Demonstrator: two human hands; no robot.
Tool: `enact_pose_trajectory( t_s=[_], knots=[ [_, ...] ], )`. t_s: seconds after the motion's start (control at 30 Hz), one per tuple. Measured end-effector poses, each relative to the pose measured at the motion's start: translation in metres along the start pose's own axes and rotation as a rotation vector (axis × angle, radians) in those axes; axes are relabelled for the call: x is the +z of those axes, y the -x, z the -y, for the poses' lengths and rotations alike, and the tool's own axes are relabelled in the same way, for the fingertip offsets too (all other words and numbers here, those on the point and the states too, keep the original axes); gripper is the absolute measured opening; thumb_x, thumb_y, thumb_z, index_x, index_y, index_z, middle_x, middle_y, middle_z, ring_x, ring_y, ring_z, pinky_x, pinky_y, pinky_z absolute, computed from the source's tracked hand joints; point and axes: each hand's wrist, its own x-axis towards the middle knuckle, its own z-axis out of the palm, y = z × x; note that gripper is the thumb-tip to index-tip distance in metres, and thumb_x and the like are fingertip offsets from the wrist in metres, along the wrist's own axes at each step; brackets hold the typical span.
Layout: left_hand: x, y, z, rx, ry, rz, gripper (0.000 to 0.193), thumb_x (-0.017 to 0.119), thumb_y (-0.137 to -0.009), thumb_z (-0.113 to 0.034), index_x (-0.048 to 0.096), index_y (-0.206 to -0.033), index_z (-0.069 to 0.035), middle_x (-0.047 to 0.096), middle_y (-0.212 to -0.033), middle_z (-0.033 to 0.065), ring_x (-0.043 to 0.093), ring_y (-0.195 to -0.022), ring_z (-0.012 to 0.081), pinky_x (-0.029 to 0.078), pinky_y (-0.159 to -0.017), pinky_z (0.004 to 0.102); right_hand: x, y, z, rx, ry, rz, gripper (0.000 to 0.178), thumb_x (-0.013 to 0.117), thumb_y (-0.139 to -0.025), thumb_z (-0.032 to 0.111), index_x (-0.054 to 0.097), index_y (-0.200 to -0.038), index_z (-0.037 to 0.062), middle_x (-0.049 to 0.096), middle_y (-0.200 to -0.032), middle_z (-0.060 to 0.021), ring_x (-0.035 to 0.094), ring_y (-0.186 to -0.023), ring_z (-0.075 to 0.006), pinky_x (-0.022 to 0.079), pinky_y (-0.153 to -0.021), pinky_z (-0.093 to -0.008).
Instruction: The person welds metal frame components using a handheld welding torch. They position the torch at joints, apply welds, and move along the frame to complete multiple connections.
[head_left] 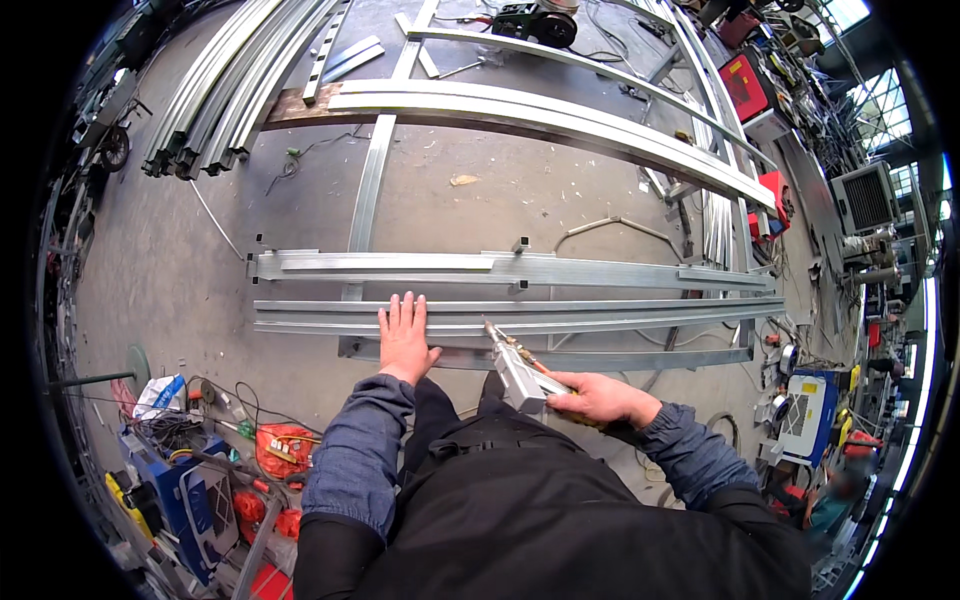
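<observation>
My left hand point(403, 338) lies flat, fingers stretched out, on a long silvery metal channel point(580, 317) that runs left to right in front of me. In my right hand point(605, 398) is a welding gun point(520, 378) with a grey boxy body and a thin brass-coloured tip. The tip points away from me, at the near edge of the channel. My fingers wrap round its rear part, which is mostly hidden. Just beyond the channel lies a metal beam point(570, 270) with short square tube stubs along it.
Long tubes point(420, 97) rest on a brown beam farther off. A bundle of square tubes point(215, 90) lies at far left. Blue machines stand at lower left point(205, 505) and right point(808, 415). Cables point(255, 405) and an orange bag point(285, 450) litter the floor.
</observation>
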Motion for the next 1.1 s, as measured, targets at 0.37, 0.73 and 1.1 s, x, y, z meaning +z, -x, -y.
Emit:
enact_pose_trajectory(
  t_s=[0.37,0.73,1.1],
  knots=[
    [-0.018,-0.034,-0.034,-0.025,-0.234,0.109,0.091,0.094,-0.077,-0.051,0.056,-0.154,-0.021,0.059,-0.132,0.0164,0.056,-0.126,0.0439,0.054,-0.102,0.0537,-0.025,0.026,-0.018,0.074,0.151,-0.092,0.066,0.069,-0.103,0.054,0.056,-0.158,0.0185,0.077,-0.113,-0.0151,0.072,-0.099,-0.029,0.055,-0.088,-0.0391],
    [-0.016,-0.036,-0.042,-0.078,-0.19,0.135,0.094,0.095,-0.076,-0.045,0.054,-0.157,-0.022,0.058,-0.136,0.0193,0.052,-0.136,0.0512,0.06,-0.1,0.0533,-0.035,0.029,-0.02,0.036,0.145,-0.07,0.068,0.069,-0.103,0.054,0.057,-0.157,0.0152,0.074,-0.132,-0.0208,0.071,-0.12,-0.0382,0.054,-0.101,-0.042],
    [-0.012,-0.035,-0.04,-0.078,-0.199,0.112,0.094,0.095,-0.076,-0.046,0.053,-0.158,-0.024,0.058,-0.137,0.0198,0.052,-0.137,0.0539,0.061,-0.1,0.0537,-0.039,0.028,-0.028,0.017,0.146,-0.057,0.07,0.068,-0.104,0.055,0.055,-0.159,0.0146,0.072,-0.137,-0.0214,0.069,-0.125,-0.0391,0.052,-0.105,-0.042]
  ],
)
